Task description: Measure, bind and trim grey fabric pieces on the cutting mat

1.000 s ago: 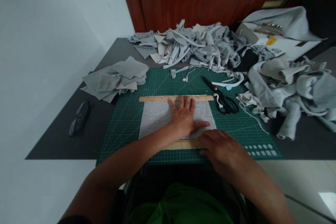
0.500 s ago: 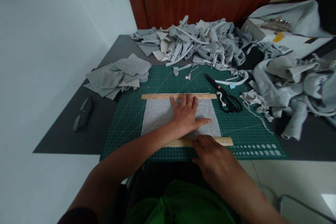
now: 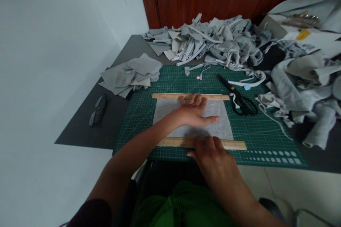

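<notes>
A light grey cloth [image 3: 170,110] lies flat on the green cutting mat [image 3: 138,113]. Across its far edge runs a wooden ruler [image 3: 165,96], and a second wooden ruler [image 3: 234,145] lies along its near edge. My left hand [image 3: 195,111] is spread over the cloth, fingertips at the far ruler and thumb pointing right. Bent fingers of my right hand [image 3: 213,154] grip the near ruler around its middle, thumb at the near side. Black scissors [image 3: 239,99] rest on the mat to the right of the cloth.
Grey fabric pieces [image 3: 133,74] lie at the left beside folded glasses [image 3: 98,110]. A long heap of scraps [image 3: 207,39] spans the back. Rolled cloth [image 3: 301,81] and a white box [image 3: 277,28] stand at the right. A blue disc [image 3: 247,87] sits near the scissors.
The view has shifted, so the table's things appear farther right. The right hand's fingers have drawn in more closely on the near ruler. The left hand stays on the cloth, its fingers more bent.
</notes>
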A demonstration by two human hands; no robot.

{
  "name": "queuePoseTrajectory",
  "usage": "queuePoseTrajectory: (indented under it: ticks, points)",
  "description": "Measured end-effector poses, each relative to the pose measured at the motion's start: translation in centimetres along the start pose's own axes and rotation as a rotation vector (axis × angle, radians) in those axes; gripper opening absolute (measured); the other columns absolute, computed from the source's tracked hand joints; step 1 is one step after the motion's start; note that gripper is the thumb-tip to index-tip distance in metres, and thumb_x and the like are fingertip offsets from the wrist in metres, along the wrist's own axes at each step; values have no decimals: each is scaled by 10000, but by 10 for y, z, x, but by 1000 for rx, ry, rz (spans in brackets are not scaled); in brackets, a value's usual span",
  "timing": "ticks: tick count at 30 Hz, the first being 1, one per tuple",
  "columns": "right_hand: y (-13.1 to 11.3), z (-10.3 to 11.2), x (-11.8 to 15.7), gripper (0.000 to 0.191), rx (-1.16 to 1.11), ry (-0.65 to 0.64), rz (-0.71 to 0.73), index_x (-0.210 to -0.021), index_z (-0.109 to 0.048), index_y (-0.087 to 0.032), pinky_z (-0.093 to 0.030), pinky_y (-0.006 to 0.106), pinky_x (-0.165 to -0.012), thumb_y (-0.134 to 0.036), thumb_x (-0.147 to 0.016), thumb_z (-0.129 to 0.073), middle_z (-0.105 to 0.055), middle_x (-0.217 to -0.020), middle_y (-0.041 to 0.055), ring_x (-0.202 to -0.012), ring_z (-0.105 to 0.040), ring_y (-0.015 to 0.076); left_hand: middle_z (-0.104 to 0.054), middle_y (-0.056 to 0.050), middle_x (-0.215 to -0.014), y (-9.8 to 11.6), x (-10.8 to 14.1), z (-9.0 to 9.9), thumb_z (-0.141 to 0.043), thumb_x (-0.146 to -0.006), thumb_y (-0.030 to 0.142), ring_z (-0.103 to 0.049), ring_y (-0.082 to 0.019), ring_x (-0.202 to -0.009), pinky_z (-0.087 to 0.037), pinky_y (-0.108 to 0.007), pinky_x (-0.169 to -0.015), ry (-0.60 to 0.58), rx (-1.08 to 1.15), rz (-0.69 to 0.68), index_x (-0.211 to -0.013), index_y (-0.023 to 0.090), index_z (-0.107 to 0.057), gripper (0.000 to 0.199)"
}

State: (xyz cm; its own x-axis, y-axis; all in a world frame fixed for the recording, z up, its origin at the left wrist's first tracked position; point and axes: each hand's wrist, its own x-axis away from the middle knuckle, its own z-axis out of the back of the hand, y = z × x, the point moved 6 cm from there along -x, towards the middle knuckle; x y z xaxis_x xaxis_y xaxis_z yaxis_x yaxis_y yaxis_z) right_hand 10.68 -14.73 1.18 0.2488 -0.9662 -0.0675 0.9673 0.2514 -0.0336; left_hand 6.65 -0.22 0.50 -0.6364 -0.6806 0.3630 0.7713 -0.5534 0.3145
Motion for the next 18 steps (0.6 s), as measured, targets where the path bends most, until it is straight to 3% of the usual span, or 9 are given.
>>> queuePoseTrajectory:
  ticks: [2, 5, 11, 15, 18]
  points:
    - [-2, 0, -3, 63, 18, 21, 28, -967, -732, -185, -555, 403, -593, -187, -932, -680, -683, -845, 137, -781, -673, 311, 21, -76, -1764, -2, 2, 4, -187, -913, 861, 91, -381, -1617, 7, -685, -1254, -59, 37, -15, -1694, 198, -89, 1029]
    - [-4, -2, -6, 190, 49, 55, 82, -937, -734, -199, -577, 425, -672, -53, -905, -618, -696, -846, 109, -787, -674, 288, 50, -51, -1759, -7, 3, 9, -146, -910, 864, 97, -355, -1619, 17, -655, -1262, -118, 72, -25, -1696, 228, -59, 1014]
    - [-3, -3, -4, 209, 36, 47, 94, -920, -728, -175, -587, 479, -792, -35, -904, -574, -706, -861, 127, -818, -671, 297, -4, -8, -1757, -12, 1, 9, -112, -898, 887, 61, -317, -1624, -32, -639, -1272, -111, 94, -35, -1692, 302, -84, 987]
    - [-11, 0, -3, 354, 3, 141, 179, -1189, -726, -153, -544, 508, -973, -18, -910, -554, -743, -1106, 160, -1017, -676, 318, 6, -23, -1755, -12, 0, 7, -92, -906, 879, 56, -307, -1627, -21, -638, -1275, -95, 106, -32, -1693, 282, -71, 988]
    - [-20, -6, -6, 391, -138, 173, 290, -1315, -682, -147, -540, 451, -946, -60, -953, -564, -731, -1212, 154, -1074, -657, 298, 5, -24, -1757, -13, -2, 7, -52, -888, 891, 60, -297, -1628, -20, -624, -1281, -84, 128, -35, -1694, 263, -28, 1022]
